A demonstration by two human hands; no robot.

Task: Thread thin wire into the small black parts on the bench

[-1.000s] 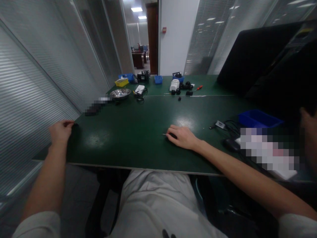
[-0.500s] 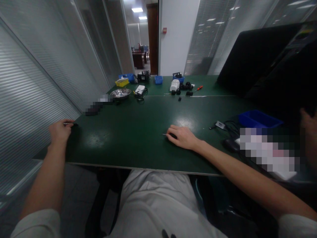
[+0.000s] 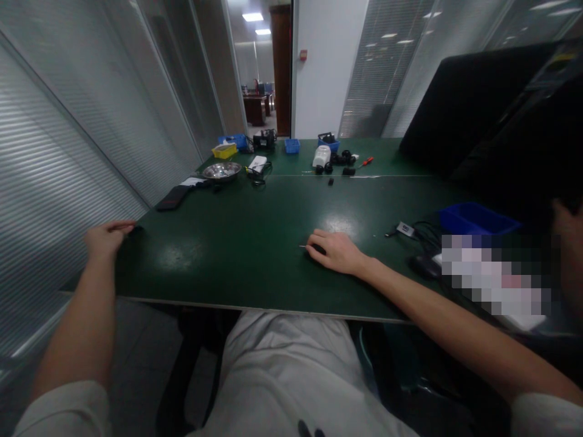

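My left hand (image 3: 105,238) is at the left edge of the green table (image 3: 237,237), with its fingers pressed together. At its fingertips lies a small dark object (image 3: 137,230), too blurred to name; I cannot tell if the fingers grip it. My right hand (image 3: 336,251) rests on the table in front of me, curled round a small dark object (image 3: 319,249). A thin pale tip sticks out of that hand to the left. A black phone-like slab (image 3: 173,198) lies beyond my left hand.
Metal bowl (image 3: 221,172), white box with cables (image 3: 257,164), yellow tray (image 3: 225,151) and orange screwdriver (image 3: 367,162) are at the back. To the right are a blue tray (image 3: 478,220), a cable (image 3: 423,233), a black mouse (image 3: 424,266), large black screens (image 3: 483,103) and another person's hand (image 3: 567,233).
My left hand has shifted slightly left, and the thin pale piece seen in its fingers before no longer shows. My right hand has stayed in place.
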